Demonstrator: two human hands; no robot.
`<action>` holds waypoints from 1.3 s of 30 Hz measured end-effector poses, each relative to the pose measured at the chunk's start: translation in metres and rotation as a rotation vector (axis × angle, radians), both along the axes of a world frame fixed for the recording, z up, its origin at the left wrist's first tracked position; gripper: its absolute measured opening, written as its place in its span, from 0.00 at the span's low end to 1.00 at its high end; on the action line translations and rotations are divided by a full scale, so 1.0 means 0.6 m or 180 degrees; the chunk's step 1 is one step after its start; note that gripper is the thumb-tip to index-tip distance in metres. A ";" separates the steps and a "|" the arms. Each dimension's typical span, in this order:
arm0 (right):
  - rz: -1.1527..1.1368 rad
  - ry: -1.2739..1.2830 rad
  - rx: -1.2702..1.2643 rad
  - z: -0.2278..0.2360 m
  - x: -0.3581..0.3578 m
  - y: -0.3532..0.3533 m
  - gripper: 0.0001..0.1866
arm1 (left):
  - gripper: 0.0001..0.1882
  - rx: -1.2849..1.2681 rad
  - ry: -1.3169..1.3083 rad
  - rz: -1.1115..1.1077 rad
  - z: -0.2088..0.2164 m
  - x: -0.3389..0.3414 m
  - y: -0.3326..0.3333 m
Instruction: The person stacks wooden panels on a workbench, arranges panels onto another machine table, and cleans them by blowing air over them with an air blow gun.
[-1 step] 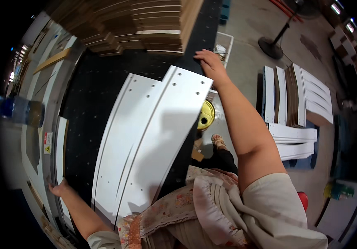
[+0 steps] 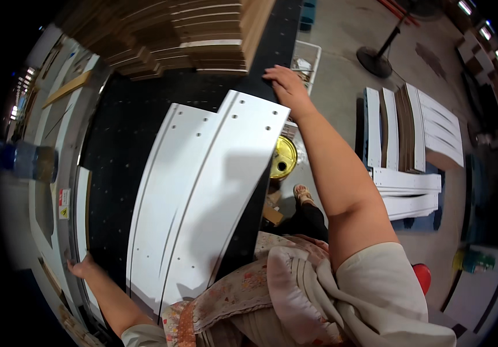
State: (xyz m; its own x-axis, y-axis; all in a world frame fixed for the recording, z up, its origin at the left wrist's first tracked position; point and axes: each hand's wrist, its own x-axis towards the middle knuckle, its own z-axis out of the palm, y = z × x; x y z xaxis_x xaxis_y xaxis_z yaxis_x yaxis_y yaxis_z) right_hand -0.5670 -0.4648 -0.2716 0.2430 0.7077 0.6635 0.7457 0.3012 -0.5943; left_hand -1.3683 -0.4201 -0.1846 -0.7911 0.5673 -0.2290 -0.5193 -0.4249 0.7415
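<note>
Crowding the near ends of the left white panel (image 2: 159, 173) and right white panel (image 2: 226, 173), the floral apron (image 2: 231, 286) sits between left grip (image 2: 83, 267) and right grip (image 2: 288, 88). Both panels lie lengthwise on the black counter (image 2: 119, 133), right of left grip and nearer the body than right grip; abutting or overlapping, cannot tell. A forward lean could shove both at once.

Left grip: at the white strip (image 2: 83, 202) and metal rail (image 2: 74, 231). Blurred; cannot tell how closed the fingers are, or whether they pinch the strip. If fingertips sit between strip and rail, a sideways shift could nip them.

Right grip: fingers spread, nothing held, over the counter's right edge, wrist just beside the right panel's far corner. That corner appears to reach the edge; a knock from the wrist could swing the panel and scuff its neighbour.

Below right grip, off the counter: yellow drum (image 2: 286, 153). A panel tipping that way would likely strike it and chip.

Beyond, left of right grip: tall board stack (image 2: 211, 61), edges uneven. A panel pushed too far could butt into it.

Well right of right grip: curved panel pile (image 2: 443, 130), probably beyond any slip.
</note>
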 end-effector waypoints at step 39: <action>-0.0256 0.0498 0.0029 -0.002 -0.009 -0.029 0.11 | 0.31 -0.1208 0.1831 -0.1437 0.019 0.315 -0.087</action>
State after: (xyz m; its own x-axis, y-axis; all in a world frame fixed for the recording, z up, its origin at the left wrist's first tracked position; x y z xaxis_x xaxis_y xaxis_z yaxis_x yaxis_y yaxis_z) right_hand -0.5724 -0.4822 -0.2729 0.3994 0.6758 0.6195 0.6662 0.2503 -0.7025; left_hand -1.1790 -0.4724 -0.1732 -0.5576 0.8243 -0.0978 -0.0754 0.0670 0.9949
